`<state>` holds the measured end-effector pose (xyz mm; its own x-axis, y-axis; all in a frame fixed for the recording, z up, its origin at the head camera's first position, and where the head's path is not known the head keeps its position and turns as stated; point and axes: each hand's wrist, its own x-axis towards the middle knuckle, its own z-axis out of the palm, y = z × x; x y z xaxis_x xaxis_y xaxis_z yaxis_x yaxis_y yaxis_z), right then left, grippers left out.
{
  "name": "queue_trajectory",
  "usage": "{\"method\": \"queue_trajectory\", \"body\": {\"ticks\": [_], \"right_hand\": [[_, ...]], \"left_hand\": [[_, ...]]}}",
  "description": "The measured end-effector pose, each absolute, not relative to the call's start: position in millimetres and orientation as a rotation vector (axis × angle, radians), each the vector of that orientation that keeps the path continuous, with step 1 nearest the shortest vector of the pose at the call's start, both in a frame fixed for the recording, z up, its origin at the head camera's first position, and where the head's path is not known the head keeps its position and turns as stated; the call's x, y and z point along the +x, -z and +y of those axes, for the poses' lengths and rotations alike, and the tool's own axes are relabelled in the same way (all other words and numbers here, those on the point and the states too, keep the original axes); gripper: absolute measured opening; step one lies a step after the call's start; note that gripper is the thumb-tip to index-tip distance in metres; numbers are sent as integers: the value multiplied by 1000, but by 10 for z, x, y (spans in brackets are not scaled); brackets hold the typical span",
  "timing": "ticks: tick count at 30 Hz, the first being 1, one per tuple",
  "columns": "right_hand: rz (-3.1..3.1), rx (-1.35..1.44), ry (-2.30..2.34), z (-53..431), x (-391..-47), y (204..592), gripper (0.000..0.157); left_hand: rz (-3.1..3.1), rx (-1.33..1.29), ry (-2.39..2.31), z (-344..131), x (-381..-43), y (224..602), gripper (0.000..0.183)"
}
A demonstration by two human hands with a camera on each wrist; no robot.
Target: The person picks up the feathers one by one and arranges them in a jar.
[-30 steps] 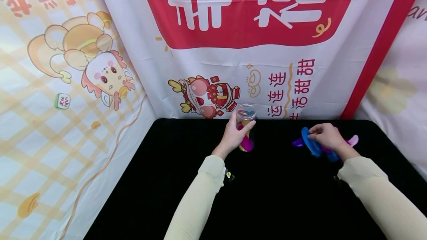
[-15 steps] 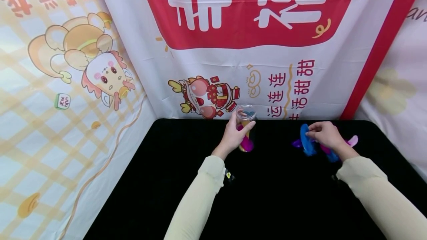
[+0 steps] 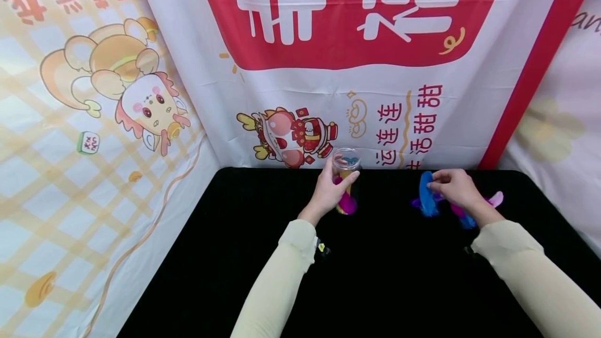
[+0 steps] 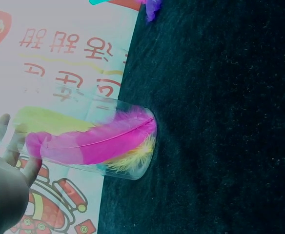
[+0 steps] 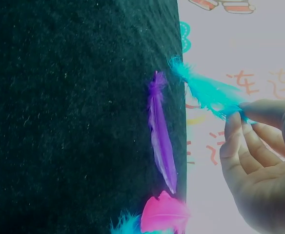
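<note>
Blue feather is pinched by right fingers; left fingers, partly hidden, seem curled round a jar.

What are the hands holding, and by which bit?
The left hand grips a clear jar around its upper part; the right hand pinches a blue feather near the end opposite its fluffy part.

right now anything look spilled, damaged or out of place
Only the backdrop behind the table looks odd: its red cartoon figure lies sideways. Nothing seems spilled or damaged; the jar and held blue feather look intact.
</note>
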<state>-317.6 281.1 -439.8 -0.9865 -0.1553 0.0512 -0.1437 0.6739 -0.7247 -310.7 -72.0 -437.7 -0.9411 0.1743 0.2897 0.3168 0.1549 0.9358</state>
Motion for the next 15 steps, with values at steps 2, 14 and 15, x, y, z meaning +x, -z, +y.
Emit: {"method": "queue_trajectory", "body": {"ticks": [2, 14, 15], "right_hand": [[2856, -264, 1247, 2795, -3172, 4385, 38], [2888, -260, 1248, 2703, -3148, 4317, 37], [2889, -261, 1248, 2700, -3148, 4311, 37]], "left_hand": [[-2303, -487, 1908, -721, -3103, 4371, 71], [-2306, -480, 1909, -724, -3084, 4364, 68], [-2310, -480, 1907, -725, -3085, 4362, 68]]}}
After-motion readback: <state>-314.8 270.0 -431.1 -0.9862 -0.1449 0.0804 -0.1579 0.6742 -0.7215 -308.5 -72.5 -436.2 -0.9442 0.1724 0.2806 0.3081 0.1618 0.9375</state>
